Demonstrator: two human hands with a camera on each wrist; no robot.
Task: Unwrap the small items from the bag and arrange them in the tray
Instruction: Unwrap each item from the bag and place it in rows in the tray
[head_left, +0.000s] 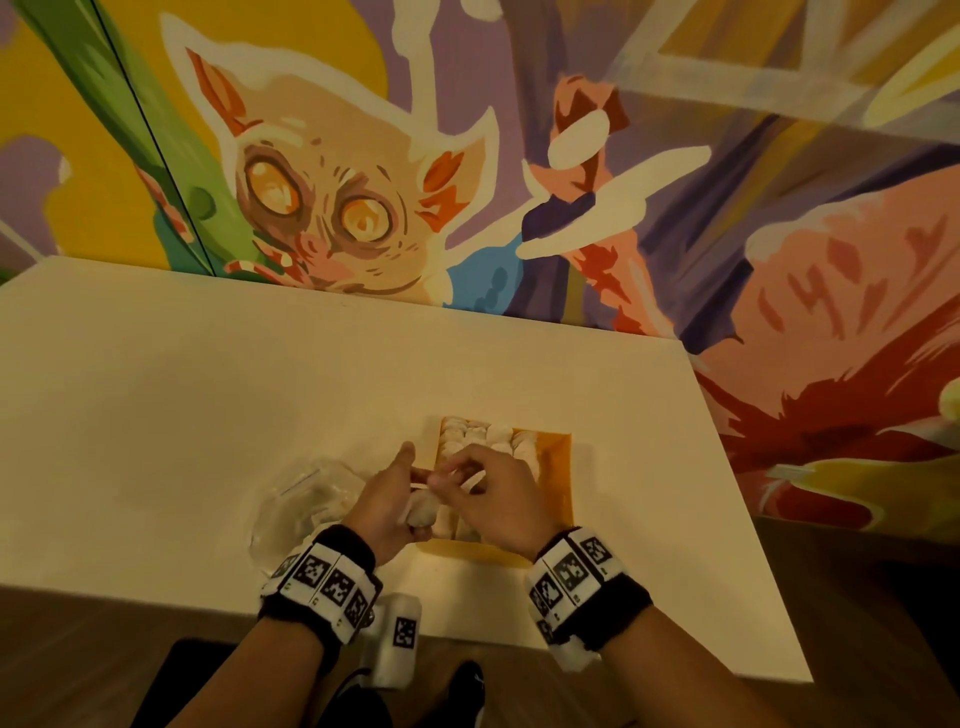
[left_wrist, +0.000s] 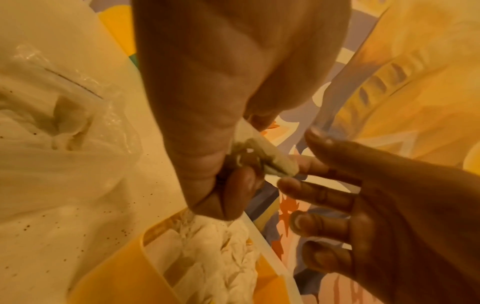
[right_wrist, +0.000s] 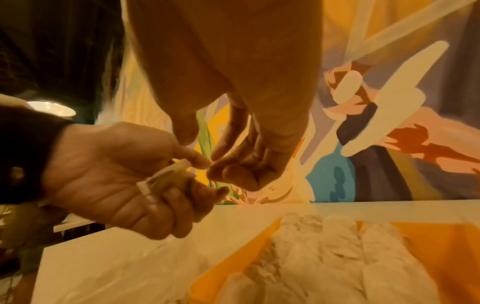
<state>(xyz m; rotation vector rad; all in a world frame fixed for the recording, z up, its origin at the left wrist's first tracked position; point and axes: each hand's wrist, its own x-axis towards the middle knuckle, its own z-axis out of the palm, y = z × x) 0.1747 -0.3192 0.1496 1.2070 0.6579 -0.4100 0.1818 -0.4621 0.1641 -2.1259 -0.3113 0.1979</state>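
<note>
Over the tray's near left corner, my left hand (head_left: 410, 499) grips a small white wrapped item (head_left: 422, 512) in its curled fingers. In the left wrist view a loose strip of wrapper (left_wrist: 267, 158) sticks out of that fist. My right hand (head_left: 449, 475) meets it from the right, and its thumb and forefinger (right_wrist: 221, 162) pinch the wrapper's end (right_wrist: 182, 166); the other fingers (left_wrist: 319, 197) are spread. The yellow tray (head_left: 558, 467) holds several pale items (head_left: 483, 439) in rows. A clear plastic bag (head_left: 306, 499) lies crumpled left of the tray.
The white table (head_left: 182, 415) runs to a painted wall at the back; its right edge (head_left: 748, 493) and front edge are close to the tray. Small brown specks (left_wrist: 116, 232) dot the table near the bag. The tray's right part (right_wrist: 441, 257) shows bare yellow floor.
</note>
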